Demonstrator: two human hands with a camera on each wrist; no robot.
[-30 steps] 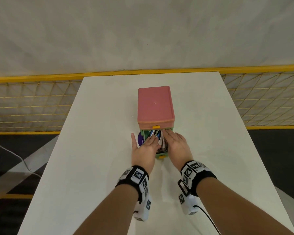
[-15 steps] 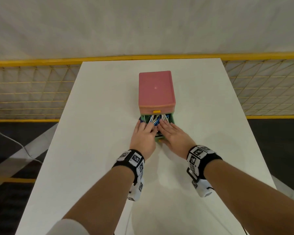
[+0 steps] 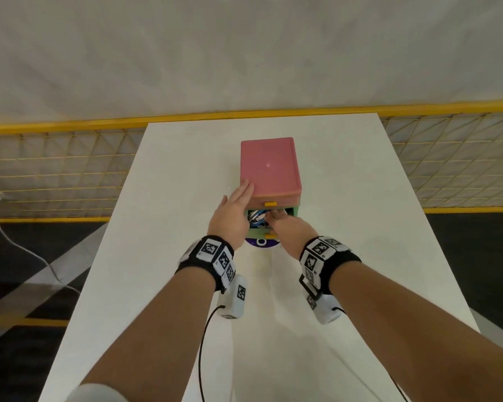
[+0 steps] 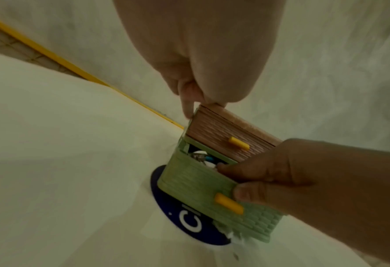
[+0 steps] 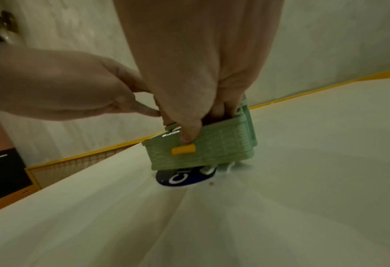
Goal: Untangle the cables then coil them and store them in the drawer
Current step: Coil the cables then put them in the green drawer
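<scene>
A small drawer box with a pink top (image 3: pixel 269 166) stands mid-table. Its green lower drawer (image 3: pixel 259 234) is pulled partly out, and coiled white and blue cables (image 3: pixel 256 217) lie inside. My left hand (image 3: pixel 244 192) rests with straight fingers on the box's near left top corner (image 4: pixel 210 108). My right hand (image 3: pixel 279 220) grips the front wall of the green drawer (image 5: pixel 223 150): the thumb presses just above the yellow handle (image 5: pixel 183 150) and the fingers reach inside over the cables (image 4: pixel 200 157). Most of the cables are hidden by the hands.
A round blue sticker (image 3: pixel 260 242) lies on the white table (image 3: pixel 163 256) under the drawer. The pink upper drawer (image 4: pixel 221 133) is closed. Yellow mesh fencing (image 3: pixel 55 175) runs behind and beside the table. A white cord (image 3: pixel 12 242) trails on the floor at left.
My left hand has left the drawer and moved up onto the box top. My right hand now grips the drawer front. The green drawer sticks out less than before.
</scene>
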